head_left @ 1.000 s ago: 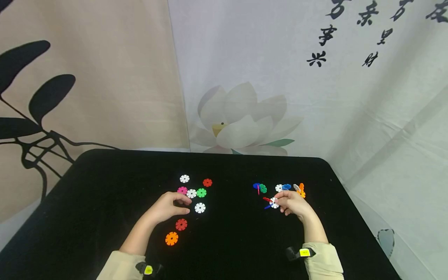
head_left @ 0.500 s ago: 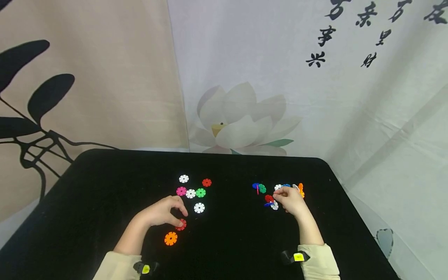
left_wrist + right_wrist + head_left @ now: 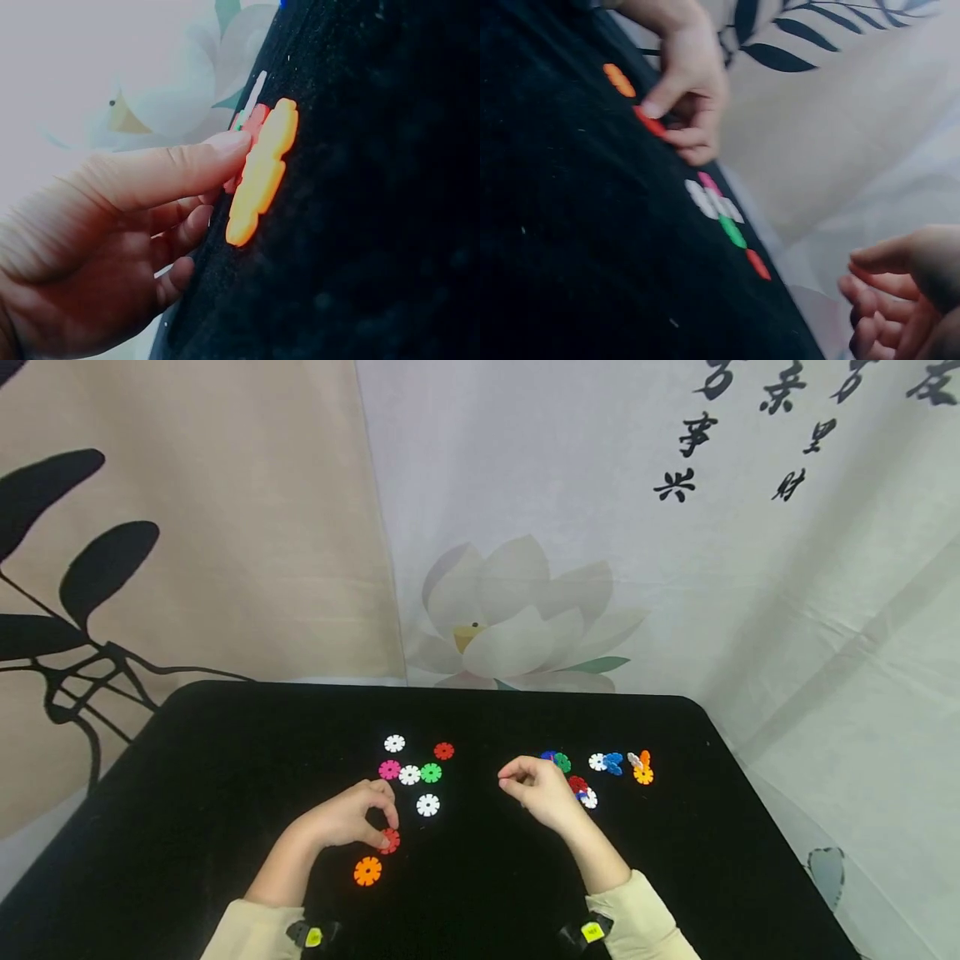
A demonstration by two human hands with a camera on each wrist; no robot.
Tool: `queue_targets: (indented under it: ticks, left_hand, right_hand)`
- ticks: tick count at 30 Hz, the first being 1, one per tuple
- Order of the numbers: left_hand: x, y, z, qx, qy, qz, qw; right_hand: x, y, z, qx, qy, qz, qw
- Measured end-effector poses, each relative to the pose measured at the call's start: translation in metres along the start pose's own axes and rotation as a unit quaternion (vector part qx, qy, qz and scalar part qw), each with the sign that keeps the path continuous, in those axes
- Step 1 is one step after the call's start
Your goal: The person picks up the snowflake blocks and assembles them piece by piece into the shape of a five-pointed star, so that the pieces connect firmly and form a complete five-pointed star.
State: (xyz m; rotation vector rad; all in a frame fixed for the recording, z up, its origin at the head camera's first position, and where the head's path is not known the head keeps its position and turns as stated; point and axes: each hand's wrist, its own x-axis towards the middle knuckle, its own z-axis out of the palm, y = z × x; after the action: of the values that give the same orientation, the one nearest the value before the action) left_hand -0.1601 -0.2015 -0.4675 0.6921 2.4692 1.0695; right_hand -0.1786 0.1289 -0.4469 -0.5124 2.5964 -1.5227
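My left hand (image 3: 347, 816) is at a red notched snowflake disc (image 3: 391, 841) on the black table, thumb and forefinger pinching its edges. Just in front of that disc lies an orange snowflake disc (image 3: 367, 871), which covers part of the red one in the left wrist view. My right hand (image 3: 546, 792) is over the table's middle, fingers loosely bent and thumb close to the forefinger. Nothing shows between them in the right wrist view. Beside its wrist lies a joined cluster of red, blue and white discs (image 3: 589, 798), partly hidden by that hand.
Loose discs lie behind my left hand: white (image 3: 428, 805), green (image 3: 431, 772), pink (image 3: 389, 769) and red (image 3: 444, 751) among them. Joined clusters sit at the right: blue and green (image 3: 562, 763), white and blue (image 3: 597, 762), orange and white (image 3: 643, 773). A printed curtain (image 3: 525, 485) hangs behind the table.
My left hand has come nearer, from beside the white discs to the red disc, and stayed there. The right hand has left the red, blue and white cluster and moved left.
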Motion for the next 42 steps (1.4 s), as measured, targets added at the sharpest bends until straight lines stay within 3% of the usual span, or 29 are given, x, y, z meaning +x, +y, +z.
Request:
queue_targets:
  ticks: [5, 12, 16, 25, 29, 35, 42]
  left_hand:
    - [0.0, -0.001, -0.002, -0.017, -0.002, -0.002, 0.9998]
    - [-0.002, -0.001, -0.005, -0.095, -0.025, -0.011, 0.9951]
    - [-0.004, -0.002, -0.007, -0.116, -0.026, -0.011, 0.9929]
    - [-0.005, -0.007, -0.012, -0.126, 0.002, -0.006, 0.992]
    - [-0.006, -0.009, -0.014, -0.142, 0.017, 0.008, 0.9897]
    - [-0.004, -0.006, -0.016, -0.163, 0.05, 0.019, 0.9852]
    - [0.001, 0.011, -0.012, -0.187, 0.113, 0.012, 0.9757]
  right_hand:
    - [0.025, -0.003, 0.025, -0.009, 0.011, -0.018, 0.9997]
    - [0.062, 0.003, 0.049, -0.035, 0.024, 0.003, 0.9991]
    - [0.076, 0.006, 0.057, -0.069, 0.022, 0.014, 0.9973]
    - [0.093, 0.007, 0.071, -0.199, 0.008, 0.046, 0.979]
    - [0.096, 0.004, 0.075, -0.23, 0.009, 0.045, 0.9721]
    - [0.092, 0.004, 0.077, -0.189, 0.047, 0.046, 0.9798]
    - [0.073, 0.007, 0.068, -0.055, 0.069, 0.015, 0.996]
